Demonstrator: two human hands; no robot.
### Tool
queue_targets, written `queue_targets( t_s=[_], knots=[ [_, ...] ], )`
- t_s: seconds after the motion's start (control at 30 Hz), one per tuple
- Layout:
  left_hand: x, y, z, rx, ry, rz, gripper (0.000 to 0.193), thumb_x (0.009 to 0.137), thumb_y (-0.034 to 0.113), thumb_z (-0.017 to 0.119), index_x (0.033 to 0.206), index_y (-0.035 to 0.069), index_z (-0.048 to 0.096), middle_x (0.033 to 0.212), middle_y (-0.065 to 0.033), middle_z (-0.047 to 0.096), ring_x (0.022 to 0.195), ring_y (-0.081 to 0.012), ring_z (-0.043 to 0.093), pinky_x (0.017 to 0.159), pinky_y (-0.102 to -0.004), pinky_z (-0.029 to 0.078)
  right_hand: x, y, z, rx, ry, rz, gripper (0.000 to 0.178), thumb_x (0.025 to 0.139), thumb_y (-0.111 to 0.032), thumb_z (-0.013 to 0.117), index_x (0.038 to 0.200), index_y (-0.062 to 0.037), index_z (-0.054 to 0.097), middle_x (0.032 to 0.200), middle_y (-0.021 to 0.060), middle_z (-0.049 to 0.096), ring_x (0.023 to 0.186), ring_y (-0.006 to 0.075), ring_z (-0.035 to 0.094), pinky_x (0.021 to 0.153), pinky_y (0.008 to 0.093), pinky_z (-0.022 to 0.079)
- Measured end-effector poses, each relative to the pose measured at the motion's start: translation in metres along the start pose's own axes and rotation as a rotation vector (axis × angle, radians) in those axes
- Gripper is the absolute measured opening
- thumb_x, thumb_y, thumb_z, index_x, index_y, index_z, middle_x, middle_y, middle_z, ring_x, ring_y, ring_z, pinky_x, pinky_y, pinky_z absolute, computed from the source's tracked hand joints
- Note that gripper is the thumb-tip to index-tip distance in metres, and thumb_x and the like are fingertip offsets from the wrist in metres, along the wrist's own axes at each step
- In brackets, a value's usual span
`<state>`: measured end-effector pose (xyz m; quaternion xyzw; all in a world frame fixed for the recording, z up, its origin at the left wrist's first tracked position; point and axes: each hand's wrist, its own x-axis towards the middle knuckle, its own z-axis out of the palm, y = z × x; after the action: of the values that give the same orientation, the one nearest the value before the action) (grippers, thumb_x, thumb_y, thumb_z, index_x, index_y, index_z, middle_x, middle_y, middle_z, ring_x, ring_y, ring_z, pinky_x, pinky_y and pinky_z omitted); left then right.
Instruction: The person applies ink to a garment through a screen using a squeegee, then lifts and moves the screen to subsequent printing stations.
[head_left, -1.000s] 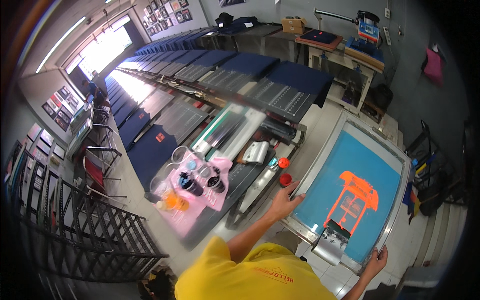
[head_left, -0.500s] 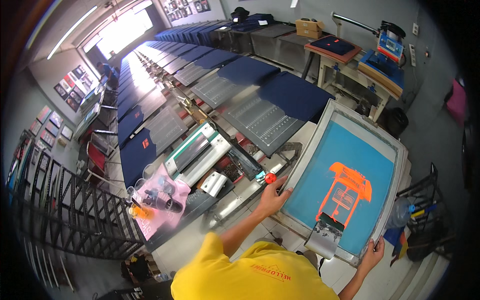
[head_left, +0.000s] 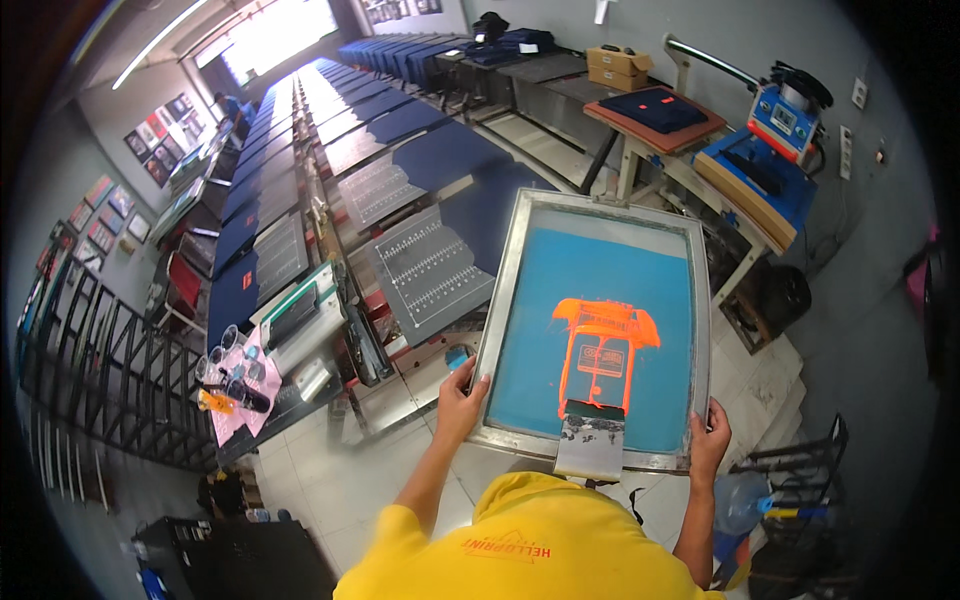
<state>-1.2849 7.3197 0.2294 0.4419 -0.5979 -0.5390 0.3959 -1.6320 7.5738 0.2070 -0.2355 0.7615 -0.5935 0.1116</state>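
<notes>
A silk-screen frame (head_left: 517, 262) with a metal rim and blue mesh is held in front of me, clear of the print table. My left hand (head_left: 462, 402) grips its lower left side, my right hand (head_left: 709, 434) its lower right side. Both hands are closed round the rim, fingers partly hidden beneath. Bright orange ink (head_left: 603, 352) covers a patch of the mesh, forming a design with smears at its top. A squeegee (head_left: 590, 445) with a pale, stained holder rests on the mesh at the lower edge, its dark blade at the ink.
Left of me runs a long row of print platens (head_left: 432, 268) with dark blue cloth. Its near end carries cups and ink jars (head_left: 240, 385) on pink cloth. A heat press (head_left: 765, 150) stands on a bench at right. A water bottle (head_left: 742, 500) stands lower right.
The screen has swung away from the table to the right as I turn, and now sits more upright and central in view. Both hands keep their grip; the squeegee stays on it.
</notes>
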Motion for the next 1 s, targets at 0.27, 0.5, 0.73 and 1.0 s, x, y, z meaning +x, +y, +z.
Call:
queue_targets(
  t_s=[0.27,0.5,0.73,1.0],
  knots=[
    [0.017,-0.006,0.059,-0.040,0.266,-0.036,0.051,0.094,0.013,0.066,0.138,-0.006,0.051,0.122,-0.0154,0.066,0.110,-0.0180,0.062,0.096,-0.0293,0.047,0.144,-0.010,0.035,-0.049,-0.293,-0.044,0.046,0.090,-0.001,0.065,0.132,0.0104,0.053,0.122,0.0206,0.065,0.111,0.0253,0.064,0.097,0.0341,0.048],
    [0.088,-0.017,0.110,-0.084,0.465,-0.019,0.049,0.093,0.010,0.065,0.138,-0.006,0.052,0.120,-0.0145,0.067,0.107,-0.0166,0.064,0.094,-0.0290,0.050,0.292,0.011,0.112,-0.078,-0.398,-0.234,0.047,0.090,-0.002,0.065,0.133,0.0109,0.052,0.122,0.0203,0.065,0.108,0.0254,0.065,0.096,0.0354,0.049],
    [0.143,0.001,0.147,-0.037,0.669,0.006,0.052,0.092,0.010,0.066,0.138,-0.008,0.050,0.122,-0.0160,0.067,0.109,-0.0181,0.064,0.096,-0.0301,0.049,0.410,-0.023,0.192,-0.104,-0.587,-0.228,0.036,0.094,-0.007,0.059,0.126,0.0091,0.059,0.119,0.0191,0.067,0.108,0.0246,0.065,0.096,0.0355,0.049],
    [0.178,0.013,0.204,-0.028,0.967,-0.002,0.054,0.091,0.006,0.064,0.139,-0.010,0.047,0.127,-0.0179,0.063,0.112,-0.0196,0.063,0.097,-0.0309,0.048,0.523,-0.021,0.316,-0.037,-0.790,-0.351,0.032,0.095,-0.006,0.056,0.123,0.0078,0.063,0.114,0.0184,0.070,0.105,0.0251,0.066,0.094,0.0341,0.049]
  ],
)
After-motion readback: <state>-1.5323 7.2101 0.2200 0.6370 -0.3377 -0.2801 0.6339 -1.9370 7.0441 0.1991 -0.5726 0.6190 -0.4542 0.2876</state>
